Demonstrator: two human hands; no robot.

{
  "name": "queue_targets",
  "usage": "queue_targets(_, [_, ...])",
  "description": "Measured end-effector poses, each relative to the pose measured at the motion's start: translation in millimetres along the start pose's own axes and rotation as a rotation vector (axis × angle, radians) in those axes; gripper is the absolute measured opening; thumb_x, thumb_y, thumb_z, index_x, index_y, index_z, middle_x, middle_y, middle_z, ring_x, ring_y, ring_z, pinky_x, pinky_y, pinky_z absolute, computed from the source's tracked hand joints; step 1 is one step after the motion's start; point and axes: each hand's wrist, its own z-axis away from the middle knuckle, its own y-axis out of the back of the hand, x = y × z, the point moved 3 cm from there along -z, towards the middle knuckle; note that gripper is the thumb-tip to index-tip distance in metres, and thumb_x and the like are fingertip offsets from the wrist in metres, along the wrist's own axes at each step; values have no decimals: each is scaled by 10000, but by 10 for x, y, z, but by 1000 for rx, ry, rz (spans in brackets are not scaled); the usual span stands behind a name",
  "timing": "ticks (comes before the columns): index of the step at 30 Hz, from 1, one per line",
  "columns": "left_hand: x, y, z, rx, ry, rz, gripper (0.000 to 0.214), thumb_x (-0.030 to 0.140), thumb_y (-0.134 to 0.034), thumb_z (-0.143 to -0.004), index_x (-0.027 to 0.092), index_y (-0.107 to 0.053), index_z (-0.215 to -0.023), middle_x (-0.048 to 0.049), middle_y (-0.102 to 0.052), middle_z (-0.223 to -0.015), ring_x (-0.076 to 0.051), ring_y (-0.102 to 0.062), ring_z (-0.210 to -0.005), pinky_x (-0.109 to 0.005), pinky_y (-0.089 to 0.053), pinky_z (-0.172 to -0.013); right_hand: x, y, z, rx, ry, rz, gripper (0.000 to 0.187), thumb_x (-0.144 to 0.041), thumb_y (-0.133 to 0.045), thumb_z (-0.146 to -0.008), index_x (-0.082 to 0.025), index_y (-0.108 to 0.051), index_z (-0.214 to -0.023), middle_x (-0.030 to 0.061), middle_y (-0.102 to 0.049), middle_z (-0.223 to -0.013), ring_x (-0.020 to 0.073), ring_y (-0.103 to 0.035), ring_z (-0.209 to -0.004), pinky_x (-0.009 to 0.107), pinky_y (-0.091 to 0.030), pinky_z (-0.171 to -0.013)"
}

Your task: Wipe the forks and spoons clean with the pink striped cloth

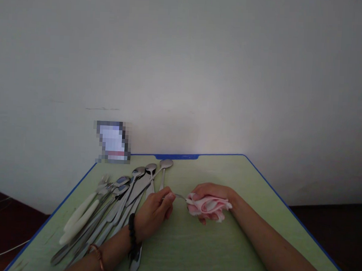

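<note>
The left hand [157, 211] grips a slim metal utensil [180, 196] that runs right into a bunched pink cloth [209, 207], clasped by the right hand [213, 189]. To the left, spoons [139, 171] and other cutlery overlap on the green table [199, 253], bowls toward the far side. White handles [79, 213] lie leftmost. A pixelated screen [112, 140] shows at the far left corner.

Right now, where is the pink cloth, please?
In the head view, the cloth is right of centre, in the right hand, with the left hand to its left.
</note>
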Motion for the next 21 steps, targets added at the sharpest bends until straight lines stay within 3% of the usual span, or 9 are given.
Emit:
queue_targets(10, [11,12,-18,9,-10,3,430,483,-262,-886,216,-398,-578,49,-433,-469,-126,-425,-449,-235,-314,-491,-5,16,-8,0,-42,37,285,-334,-428,-742,-91,-578,-741,35,-590,-452,100,-474,-292,178,-379,-295])
queue_targets(21, [-10,-7,-18,5,-4,6,420,485,-274,-881,215,-399,-585,53,-431,-457,-122,-420,-437,-231,-316,-475,-22,1,8,7,-13,35,269,-325,-447,-723,-96,-588,-736,18,-581,-440,108,-506,-322,198,-426,-347])
